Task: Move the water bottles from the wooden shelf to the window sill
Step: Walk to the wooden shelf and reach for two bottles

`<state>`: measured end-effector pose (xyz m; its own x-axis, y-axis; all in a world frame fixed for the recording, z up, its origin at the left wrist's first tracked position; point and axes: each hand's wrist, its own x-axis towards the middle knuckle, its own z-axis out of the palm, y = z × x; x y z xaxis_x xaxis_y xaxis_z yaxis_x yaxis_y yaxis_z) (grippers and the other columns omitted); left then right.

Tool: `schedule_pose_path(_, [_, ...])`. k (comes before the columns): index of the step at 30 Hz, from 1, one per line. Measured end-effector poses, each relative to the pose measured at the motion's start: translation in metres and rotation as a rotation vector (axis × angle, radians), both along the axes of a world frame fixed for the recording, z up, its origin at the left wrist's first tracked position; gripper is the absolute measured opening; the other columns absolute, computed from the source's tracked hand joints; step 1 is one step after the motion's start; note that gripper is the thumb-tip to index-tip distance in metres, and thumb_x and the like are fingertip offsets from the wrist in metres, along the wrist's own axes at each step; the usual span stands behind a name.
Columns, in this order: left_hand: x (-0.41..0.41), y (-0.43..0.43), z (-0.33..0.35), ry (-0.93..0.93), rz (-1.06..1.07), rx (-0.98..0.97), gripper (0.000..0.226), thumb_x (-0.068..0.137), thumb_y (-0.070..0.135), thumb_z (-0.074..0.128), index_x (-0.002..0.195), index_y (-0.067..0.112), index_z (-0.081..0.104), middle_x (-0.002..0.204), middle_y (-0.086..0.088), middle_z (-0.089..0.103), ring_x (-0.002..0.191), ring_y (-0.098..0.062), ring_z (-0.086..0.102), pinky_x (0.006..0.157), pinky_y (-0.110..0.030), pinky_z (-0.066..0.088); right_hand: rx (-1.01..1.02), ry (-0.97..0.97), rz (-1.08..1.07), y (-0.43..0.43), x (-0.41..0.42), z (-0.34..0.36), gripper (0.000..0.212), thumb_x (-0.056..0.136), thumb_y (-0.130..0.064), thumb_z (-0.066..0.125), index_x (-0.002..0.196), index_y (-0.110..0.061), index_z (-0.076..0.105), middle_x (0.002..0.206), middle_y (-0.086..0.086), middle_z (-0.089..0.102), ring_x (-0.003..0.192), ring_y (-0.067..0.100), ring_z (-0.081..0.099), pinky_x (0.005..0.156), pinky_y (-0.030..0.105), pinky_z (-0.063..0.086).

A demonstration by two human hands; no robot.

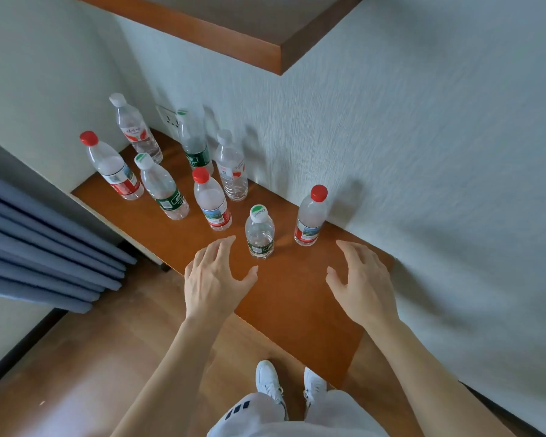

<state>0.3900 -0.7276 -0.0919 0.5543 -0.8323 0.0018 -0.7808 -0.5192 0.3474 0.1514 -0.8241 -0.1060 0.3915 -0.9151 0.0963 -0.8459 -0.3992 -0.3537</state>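
Observation:
Several clear plastic water bottles stand upright on the wooden shelf [297,294] along the wall. Nearest me is a small bottle with a white-and-green cap and green label [259,232]. To its right stands a red-capped bottle with a red label [311,216]. Behind them stand another red-capped bottle [212,203], a green-labelled one [163,187] and others further back. My left hand [216,279] hovers open just left of the nearest bottle, not touching it. My right hand [360,279] is open too, below and right of the red-capped bottle. Both hands hold nothing.
A textured white wall [423,152] runs along the shelf's right side. An upper wooden shelf [234,33] overhangs the far end. Blue curtains [38,247] hang at the left. A wall socket [169,118] sits behind the far bottles. Wooden floor and my white shoes [268,383] lie below.

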Motion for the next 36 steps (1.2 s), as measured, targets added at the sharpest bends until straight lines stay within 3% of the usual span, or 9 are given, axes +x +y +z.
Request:
schedule_pose_path(5, [0.012, -0.025, -0.033, 0.301, 0.035, 0.006, 0.092, 0.075, 0.063, 0.072, 0.149, 0.033, 0.027, 0.152, 0.003, 0.042, 0.138, -0.022, 0.043, 0.104, -0.043, 0.047, 0.320, -0.256, -0.030, -0.048, 0.015, -0.027, 0.086, 0.083, -0.064, 0.067, 0.153, -0.029, 0.032, 0.156, -0.002, 0.042, 0.143, 0.017, 0.040, 0.110, 0.039, 0.042])
schedule_pose_path(10, [0.011, -0.058, -0.065, 0.566, 0.077, -0.095, 0.105, 0.067, 0.053, 0.082, 0.150, 0.029, 0.022, 0.153, 0.004, 0.040, 0.137, -0.015, 0.043, 0.104, -0.031, 0.043, 0.527, -0.543, -0.095, -0.088, 0.040, -0.062, 0.106, 0.067, -0.060, 0.084, 0.153, -0.034, 0.028, 0.154, -0.010, 0.040, 0.141, 0.008, 0.040, 0.113, 0.035, 0.040])
schedule_pose_path(13, [0.008, -0.071, -0.077, 0.653, 0.129, -0.172, 0.104, 0.068, 0.041, 0.086, 0.150, 0.027, 0.023, 0.152, 0.003, 0.041, 0.136, -0.015, 0.042, 0.101, -0.025, 0.039, 0.561, -0.619, -0.077, -0.100, 0.054, -0.075, 0.106, 0.064, -0.050, 0.090, 0.150, -0.037, 0.029, 0.149, -0.016, 0.041, 0.137, 0.001, 0.041, 0.109, 0.023, 0.039])
schedule_pose_path(18, [0.010, -0.091, -0.083, 0.751, 0.145, -0.243, 0.093, 0.068, 0.032, 0.089, 0.141, 0.034, 0.031, 0.142, 0.005, 0.048, 0.126, -0.007, 0.044, 0.100, -0.024, 0.041, 0.540, -0.665, -0.046, -0.110, 0.073, -0.082, 0.091, 0.064, -0.039, 0.093, 0.131, -0.051, 0.032, 0.124, -0.040, 0.041, 0.115, -0.030, 0.039, 0.088, -0.006, 0.035])
schedule_pose_path(20, [0.012, -0.097, -0.086, 0.788, 0.104, -0.236, 0.086, 0.067, 0.032, 0.089, 0.135, 0.036, 0.036, 0.136, 0.007, 0.052, 0.123, -0.010, 0.048, 0.100, -0.025, 0.044, 0.532, -0.678, -0.052, -0.113, 0.077, -0.086, 0.089, 0.064, -0.041, 0.093, 0.130, -0.050, 0.034, 0.122, -0.039, 0.043, 0.117, -0.025, 0.041, 0.091, -0.002, 0.037])
schedule_pose_path(24, [0.014, -0.105, -0.082, 0.855, 0.086, -0.204, 0.068, 0.071, 0.025, 0.087, 0.126, 0.029, 0.047, 0.113, 0.014, 0.058, 0.111, -0.014, 0.057, 0.092, -0.022, 0.050, 0.511, -0.711, -0.057, -0.117, 0.078, -0.090, 0.082, 0.068, -0.037, 0.092, 0.135, -0.034, 0.045, 0.124, -0.018, 0.055, 0.123, 0.007, 0.053, 0.105, 0.026, 0.049])
schedule_pose_path(31, [0.009, -0.102, -0.060, 0.859, 0.115, -0.321, 0.067, 0.070, 0.036, 0.087, 0.124, 0.026, 0.050, 0.111, 0.006, 0.063, 0.108, -0.020, 0.062, 0.094, -0.032, 0.053, 0.431, -0.758, -0.052, -0.112, 0.067, -0.059, 0.077, 0.072, -0.035, 0.089, 0.134, -0.029, 0.043, 0.116, -0.008, 0.055, 0.111, -0.001, 0.057, 0.078, 0.012, 0.056])
schedule_pose_path(34, [0.003, -0.094, -0.037, 0.828, 0.054, -0.385, 0.068, 0.068, 0.040, 0.085, 0.125, 0.020, 0.053, 0.107, 0.006, 0.065, 0.104, -0.017, 0.064, 0.090, -0.027, 0.055, 0.374, -0.834, -0.054, -0.105, 0.064, -0.035, 0.084, 0.065, -0.055, 0.085, 0.135, -0.032, 0.046, 0.121, -0.004, 0.058, 0.115, 0.018, 0.060, 0.090, 0.033, 0.061])
schedule_pose_path(36, [-0.002, -0.087, -0.018, 0.813, 0.052, -0.449, 0.067, 0.066, 0.045, 0.083, 0.121, 0.019, 0.056, 0.104, 0.005, 0.067, 0.102, -0.014, 0.066, 0.086, -0.025, 0.057, 0.315, -0.869, -0.051, -0.097, 0.062, -0.015, 0.080, 0.065, -0.057, 0.083, 0.133, -0.054, 0.041, 0.121, -0.020, 0.055, 0.117, 0.011, 0.058, 0.092, 0.027, 0.058])
